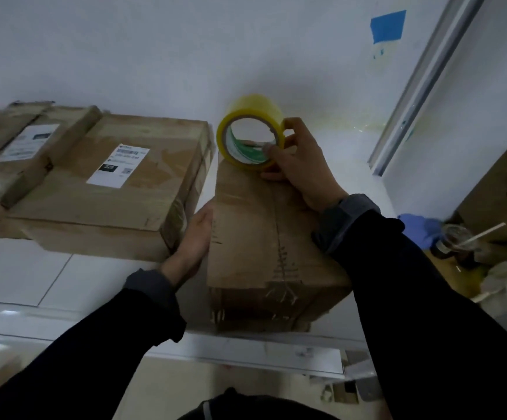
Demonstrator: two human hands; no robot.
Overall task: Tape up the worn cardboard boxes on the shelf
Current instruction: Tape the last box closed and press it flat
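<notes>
At centre frame I see my right hand (299, 165) gripping a yellow roll of packing tape (250, 131), one finger through its core, standing it on the far end of a worn, narrow brown cardboard box (264, 228) on the white shelf (19, 274). My left hand (193, 241) lies flat, fingers straight, against the box's left side. A wider flat cardboard box with a white shipping label (109, 189) sits at left, just beside it.

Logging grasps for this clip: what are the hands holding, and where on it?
The right hand grips the yellow tape roll at its right rim, thumb inside the core. The left hand lies flat against the narrow box's left side, gripping nothing.
</notes>
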